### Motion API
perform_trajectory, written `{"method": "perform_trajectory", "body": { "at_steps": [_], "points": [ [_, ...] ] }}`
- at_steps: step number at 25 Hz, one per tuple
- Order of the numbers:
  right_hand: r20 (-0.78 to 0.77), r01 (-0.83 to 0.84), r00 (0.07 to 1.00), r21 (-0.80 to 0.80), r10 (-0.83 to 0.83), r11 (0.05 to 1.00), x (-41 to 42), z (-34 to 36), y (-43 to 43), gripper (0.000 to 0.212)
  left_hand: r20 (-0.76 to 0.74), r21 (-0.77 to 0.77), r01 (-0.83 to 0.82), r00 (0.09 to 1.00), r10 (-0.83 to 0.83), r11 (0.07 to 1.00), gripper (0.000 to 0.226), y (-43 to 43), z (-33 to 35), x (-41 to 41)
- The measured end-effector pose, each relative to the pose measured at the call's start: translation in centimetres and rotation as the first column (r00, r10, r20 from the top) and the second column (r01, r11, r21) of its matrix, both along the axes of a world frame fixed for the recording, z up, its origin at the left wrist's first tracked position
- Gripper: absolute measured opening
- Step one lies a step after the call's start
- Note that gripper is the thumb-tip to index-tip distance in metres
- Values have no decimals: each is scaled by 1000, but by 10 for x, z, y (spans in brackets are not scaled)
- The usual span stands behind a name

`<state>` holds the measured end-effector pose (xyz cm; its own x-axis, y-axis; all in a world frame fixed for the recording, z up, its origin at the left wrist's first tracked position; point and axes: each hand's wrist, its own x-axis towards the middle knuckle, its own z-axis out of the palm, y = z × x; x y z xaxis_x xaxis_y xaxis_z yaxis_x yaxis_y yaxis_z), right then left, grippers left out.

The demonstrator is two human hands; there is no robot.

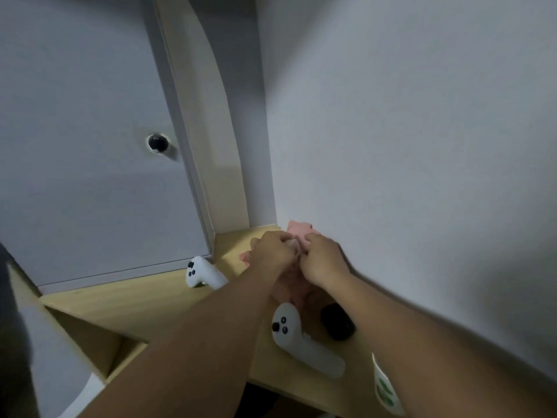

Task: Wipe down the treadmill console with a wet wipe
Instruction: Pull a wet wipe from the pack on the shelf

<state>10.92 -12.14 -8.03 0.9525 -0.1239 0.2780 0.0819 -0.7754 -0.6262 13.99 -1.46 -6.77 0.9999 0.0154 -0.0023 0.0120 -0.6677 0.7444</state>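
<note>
A pink wet-wipe pack [297, 233] lies on the wooden shelf [144, 300] in the corner by the white wall. Both hands are on it. My left hand [272, 250] is closed at the pack's top, with a bit of white wipe [291, 243] showing at its fingertips. Just to the right, my right hand [324, 257] is closed on the pack. Much of the pack is hidden under my hands. No treadmill console is in view.
Two white handheld controllers lie on the shelf, one [203, 273] to the left of my arms, one [301, 339] below them. A black rounded object [337, 322] sits near the wall. A white container with green marks [385, 387] stands at the lower right. A white cabinet door [90, 146] fills the left.
</note>
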Motion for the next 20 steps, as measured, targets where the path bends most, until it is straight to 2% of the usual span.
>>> {"method": "perform_trajectory", "body": {
  "at_steps": [1, 2, 4, 6, 9, 12, 15, 17, 20],
  "points": [
    [-26, 25, 999, -23, -26, 999, 4, 0, 1, 12, 29, 64, -21, 999, 19, 998, 22, 2, -2, 4],
    [-52, 44, 998, -54, -47, 998, 7, -1, 2, 10, 62, 97, -64, 996, 59, 993, 14, 3, -3, 6],
    [-58, 56, 996, -97, -61, 994, 10, -2, 4, 16, 151, 62, -161, 977, 150, 985, 13, 8, 3, 8],
    [-8, 64, 998, -5, -64, 998, 7, 5, 4, 16, 219, -28, -174, 960, 176, 984, 13, 10, 19, 5],
    [115, 75, 987, 306, -115, 949, -4, 34, 7, 16, 285, -285, -38, 951, 123, 958, 15, 8, 53, 1],
    [221, 70, 961, 378, -164, 923, -22, 81, 7, 11, 365, -432, 53, 923, 121, 900, 21, 5, 95, -11],
    [260, -2, 954, 503, -149, 864, -39, 131, 2, 10, 440, -468, 115, 890, 118, 876, 24, 5, 139, -33],
    [274, -6, 948, 523, -162, 852, -55, 161, -2, 11, 466, -473, 146, 878, 106, 869, 23, 9, 169, -53],
    [364, 0, 915, 436, -176, 900, -86, 198, 0, 14, 511, -488, 198, 855, 94, 850, 19, 17, 211, -89]
  ]
}}
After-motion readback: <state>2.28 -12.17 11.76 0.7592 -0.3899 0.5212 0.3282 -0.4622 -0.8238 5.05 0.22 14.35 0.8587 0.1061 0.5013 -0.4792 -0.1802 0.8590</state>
